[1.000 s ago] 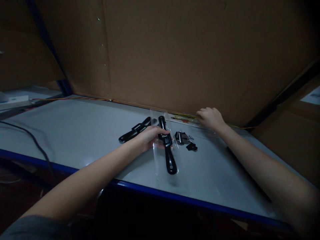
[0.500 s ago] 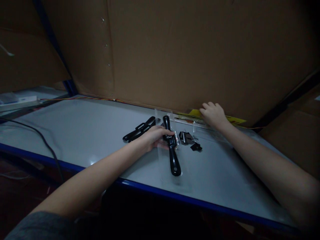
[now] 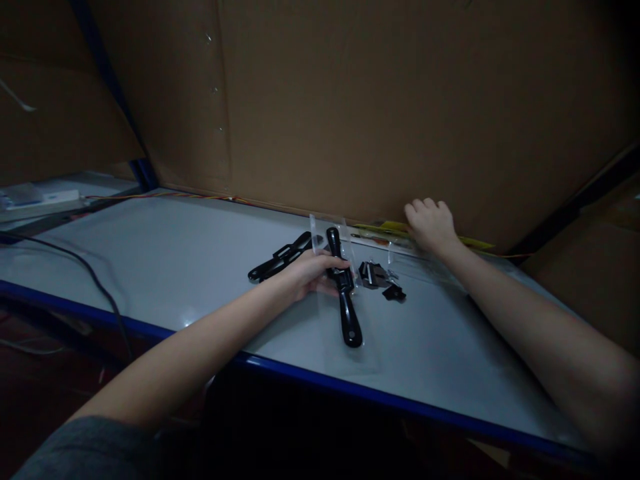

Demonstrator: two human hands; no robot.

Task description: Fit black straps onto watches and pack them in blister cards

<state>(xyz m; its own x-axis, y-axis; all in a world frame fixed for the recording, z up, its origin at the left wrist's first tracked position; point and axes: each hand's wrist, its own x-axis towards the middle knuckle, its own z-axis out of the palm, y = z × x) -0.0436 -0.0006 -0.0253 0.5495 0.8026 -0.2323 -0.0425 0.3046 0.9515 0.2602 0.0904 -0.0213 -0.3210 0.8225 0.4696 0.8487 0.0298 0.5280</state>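
Note:
My left hand (image 3: 310,275) is curled around the middle of a long black handled tool (image 3: 344,300) that lies inside a clear plastic bag (image 3: 345,333) on the grey table (image 3: 175,267). A second black handled tool (image 3: 277,259) lies just left of that hand. My right hand (image 3: 431,225) rests at the back of the table against the cardboard wall, fingers bent down onto a yellow and clear flat package (image 3: 385,235). Small black parts (image 3: 380,279) lie between the two hands.
A tall cardboard wall (image 3: 375,107) closes off the back of the table. The table has a blue front edge (image 3: 350,393). A dark cable (image 3: 85,273) crosses the left end, and a thin red-yellow wire (image 3: 165,197) runs along the back edge.
My right hand has shifted a little right along the back edge and pressed the yellow package down flatter. My left hand keeps its hold on the bagged tool.

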